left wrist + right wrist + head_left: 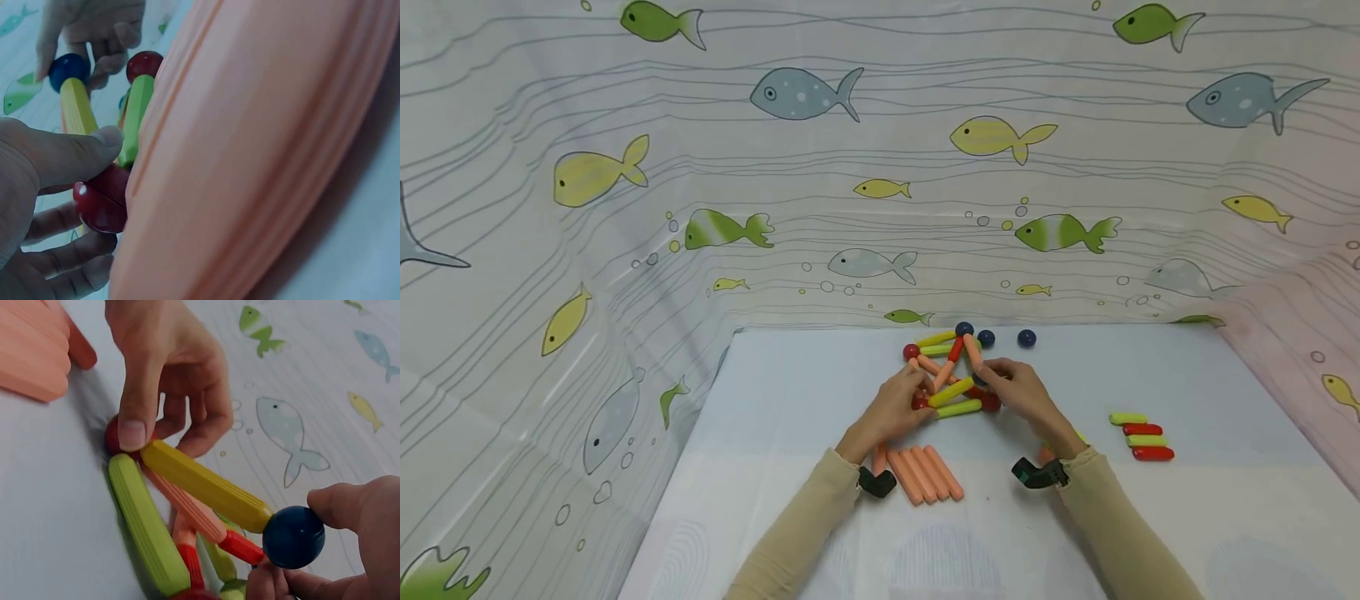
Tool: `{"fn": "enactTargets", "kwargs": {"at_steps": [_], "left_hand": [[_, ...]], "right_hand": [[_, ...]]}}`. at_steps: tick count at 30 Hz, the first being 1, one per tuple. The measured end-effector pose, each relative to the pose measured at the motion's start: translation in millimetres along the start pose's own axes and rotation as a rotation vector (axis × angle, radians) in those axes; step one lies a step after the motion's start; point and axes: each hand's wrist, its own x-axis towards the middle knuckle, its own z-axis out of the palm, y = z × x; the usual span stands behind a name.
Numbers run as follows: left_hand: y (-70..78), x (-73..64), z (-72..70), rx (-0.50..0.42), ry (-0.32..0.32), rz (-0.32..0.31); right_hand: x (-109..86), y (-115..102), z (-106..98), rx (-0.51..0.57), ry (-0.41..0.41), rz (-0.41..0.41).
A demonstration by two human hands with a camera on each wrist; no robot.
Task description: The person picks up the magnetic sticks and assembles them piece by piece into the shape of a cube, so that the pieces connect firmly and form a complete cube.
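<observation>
A built frame of ribbed rods and balls stands between the hands. My left hand (897, 406) grips a red ball (103, 203) at its near left corner, thumb on top. From that ball run a yellow rod (206, 484) and a lime rod (147, 528). My right hand (1018, 390) pinches the dark blue ball (294, 537) at the yellow rod's other end. The lime rod reaches a dark red ball (990, 402) near the right fingers. Behind, salmon and red rods lead up to another blue ball (964, 329), and a red ball (911, 352) marks the left back corner.
Two dark blue balls, one (987, 338) beside the frame and one (1027, 338) farther right, are at the back. Several salmon rods (925, 475) lie in a row between the forearms. Short lime and red rods (1146, 440) lie at the right. Fish-print cloth hangs behind the table.
</observation>
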Motion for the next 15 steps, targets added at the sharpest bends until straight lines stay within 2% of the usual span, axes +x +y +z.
{"fn": "enactTargets", "kwargs": {"at_steps": [7,12,15], "left_hand": [[-2.1,-2.0,-0.1,-0.014,0.015,-0.008],[-2.8,-3.2,-0.2,-0.029,0.017,-0.004],[-4.3,-3.3,-0.9,-0.026,0.01,-0.001]], "right_hand": [[-10.5,-15.8,11.4,0.077,0.076,-0.071],[-18.7,-23.1,19.9,0.096,0.131,-0.174],[-20.1,-25.8,23.1,0.105,0.146,-0.208]]}}
